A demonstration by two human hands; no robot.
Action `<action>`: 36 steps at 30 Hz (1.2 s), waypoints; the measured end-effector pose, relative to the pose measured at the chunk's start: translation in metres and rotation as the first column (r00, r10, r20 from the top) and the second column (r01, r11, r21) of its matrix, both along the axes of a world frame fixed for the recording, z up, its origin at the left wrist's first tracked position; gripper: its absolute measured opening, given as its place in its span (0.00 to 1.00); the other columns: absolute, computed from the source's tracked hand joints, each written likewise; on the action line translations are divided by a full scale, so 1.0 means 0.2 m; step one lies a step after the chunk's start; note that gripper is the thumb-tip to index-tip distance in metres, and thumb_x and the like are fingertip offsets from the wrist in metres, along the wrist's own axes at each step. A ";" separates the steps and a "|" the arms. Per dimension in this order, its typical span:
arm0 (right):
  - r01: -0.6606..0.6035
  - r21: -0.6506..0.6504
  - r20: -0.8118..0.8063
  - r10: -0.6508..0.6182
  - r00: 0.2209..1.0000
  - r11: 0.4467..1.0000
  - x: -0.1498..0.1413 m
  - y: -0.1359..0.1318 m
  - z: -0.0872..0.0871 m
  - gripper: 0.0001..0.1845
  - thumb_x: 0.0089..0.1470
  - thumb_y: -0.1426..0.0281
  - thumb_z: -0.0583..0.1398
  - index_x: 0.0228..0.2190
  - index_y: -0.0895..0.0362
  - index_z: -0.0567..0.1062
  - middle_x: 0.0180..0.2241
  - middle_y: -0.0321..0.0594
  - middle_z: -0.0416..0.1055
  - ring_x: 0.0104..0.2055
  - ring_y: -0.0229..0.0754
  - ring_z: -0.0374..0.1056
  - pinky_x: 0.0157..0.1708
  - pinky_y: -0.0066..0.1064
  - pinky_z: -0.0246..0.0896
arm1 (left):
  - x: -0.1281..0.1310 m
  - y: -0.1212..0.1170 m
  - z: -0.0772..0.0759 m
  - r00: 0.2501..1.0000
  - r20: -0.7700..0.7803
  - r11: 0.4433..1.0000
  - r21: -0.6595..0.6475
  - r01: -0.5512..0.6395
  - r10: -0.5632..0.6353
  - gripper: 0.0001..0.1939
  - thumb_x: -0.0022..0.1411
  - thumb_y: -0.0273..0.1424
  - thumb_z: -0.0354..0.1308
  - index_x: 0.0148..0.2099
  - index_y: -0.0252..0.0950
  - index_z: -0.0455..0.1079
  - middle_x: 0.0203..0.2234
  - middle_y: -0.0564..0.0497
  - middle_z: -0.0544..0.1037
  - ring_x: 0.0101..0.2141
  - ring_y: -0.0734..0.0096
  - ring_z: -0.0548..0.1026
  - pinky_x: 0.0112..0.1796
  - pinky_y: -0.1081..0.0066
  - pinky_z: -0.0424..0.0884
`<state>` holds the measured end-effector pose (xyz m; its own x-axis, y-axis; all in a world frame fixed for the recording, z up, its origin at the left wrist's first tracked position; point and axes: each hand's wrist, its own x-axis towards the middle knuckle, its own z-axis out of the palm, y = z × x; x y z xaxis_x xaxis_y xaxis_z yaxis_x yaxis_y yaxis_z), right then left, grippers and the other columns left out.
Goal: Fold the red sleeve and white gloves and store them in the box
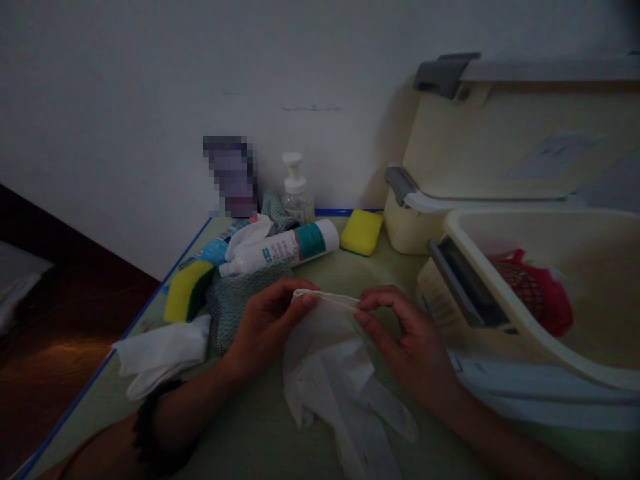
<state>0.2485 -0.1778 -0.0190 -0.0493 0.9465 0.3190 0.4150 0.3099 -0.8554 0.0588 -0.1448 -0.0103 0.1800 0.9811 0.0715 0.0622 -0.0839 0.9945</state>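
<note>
A thin white disposable glove (330, 367) hangs fingers-down over the green table, its cuff stretched between both hands. My left hand (267, 317) pinches the left end of the cuff between thumb and fingers. At the right end, my right hand (405, 333) grips the cuff rim the same way. The cuff opening looks narrow and nearly flat. Just beyond my left hand lies a grey-green mesh cloth (233, 297), partly hidden by the hand. A white folded cloth or glove (165, 353) rests beside my left forearm.
A white bottle with a teal band (285, 250) lies behind the hands. Two yellow sponges (361, 232), a clear pump bottle (299, 193) and a blue packet (220, 247) are nearby. At right stand an open cream bin (465, 267) holding something red and another lidded box (480, 147).
</note>
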 end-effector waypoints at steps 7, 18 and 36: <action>-0.014 0.010 0.043 0.014 0.999 1.000 0.00 0.00 0.00 0.04 0.54 0.70 0.59 0.35 0.53 0.69 0.34 0.36 0.69 0.36 0.39 0.66 0.38 0.32 0.63 | 0.00 0.00 0.00 1.000 -0.006 0.999 0.030 -0.013 0.014 0.04 0.54 0.31 0.60 0.32 0.36 0.72 0.26 0.53 0.76 0.26 0.74 0.72 0.25 0.77 0.66; -0.019 -0.001 -0.002 0.019 1.000 1.000 0.00 -0.01 -0.01 0.05 0.54 0.75 0.57 0.32 0.52 0.66 0.32 0.36 0.66 0.36 0.39 0.65 0.36 0.31 0.61 | -0.01 0.00 0.00 0.997 -0.081 0.999 0.041 -0.009 0.012 0.03 0.54 0.31 0.60 0.31 0.38 0.73 0.27 0.52 0.78 0.30 0.69 0.74 0.30 0.73 0.70; -0.004 -0.088 -0.018 0.003 1.000 0.996 -0.01 -0.02 0.00 0.02 0.54 0.71 0.56 0.31 0.53 0.65 0.29 0.35 0.67 0.34 0.38 0.65 0.33 0.30 0.62 | -0.01 -0.01 0.03 0.994 -0.109 0.999 0.038 -0.022 0.026 0.04 0.54 0.32 0.59 0.29 0.38 0.72 0.25 0.52 0.76 0.27 0.69 0.73 0.27 0.74 0.69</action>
<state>0.2457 -0.1826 -0.0187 -0.0480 0.9706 0.2357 0.3989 0.2349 -0.8864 0.0568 -0.1475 -0.0049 0.1655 0.9822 0.0887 0.1729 -0.1175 0.9779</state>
